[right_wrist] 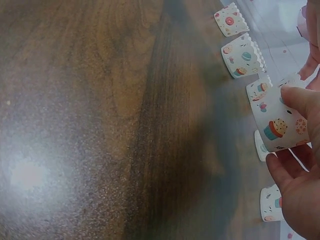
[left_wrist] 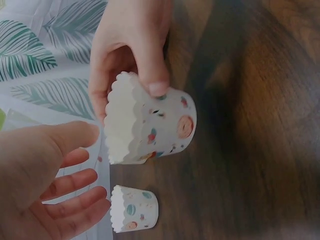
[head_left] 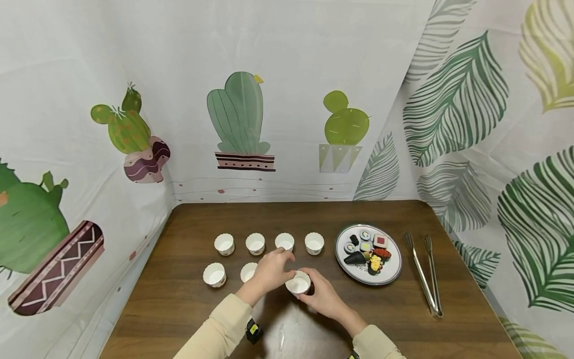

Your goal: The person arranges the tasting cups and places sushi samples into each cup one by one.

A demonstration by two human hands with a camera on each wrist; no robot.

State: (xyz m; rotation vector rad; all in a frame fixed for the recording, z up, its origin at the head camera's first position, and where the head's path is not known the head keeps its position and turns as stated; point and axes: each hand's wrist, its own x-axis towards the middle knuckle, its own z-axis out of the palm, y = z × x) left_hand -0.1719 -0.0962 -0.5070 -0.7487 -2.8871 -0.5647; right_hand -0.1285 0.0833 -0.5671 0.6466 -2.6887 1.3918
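In the head view my right hand (head_left: 326, 295) holds a white paper baking cup (head_left: 298, 283) with a scalloped rim. Thumb and fingers grip the cup's sides, and its wall shows printed cupcakes and sweets in the right wrist view. My left hand (head_left: 271, 271) is beside the cup, thumb tip near the rim and fingers loosely spread with nothing held, as the left wrist view shows. Behind the hands stands a back row of similar cups (head_left: 314, 243). To the left sit a cup (head_left: 214, 274) and another cup (head_left: 248, 272) partly covered by my left arm.
A white plate (head_left: 389, 273) with a dark rim carries several sushi-like pieces (head_left: 374, 263) on the right. Metal tongs (head_left: 423, 276) lie spread beyond it. Printed cloth (head_left: 291, 184) hangs along the back and sides of the wooden table (head_left: 170, 309).
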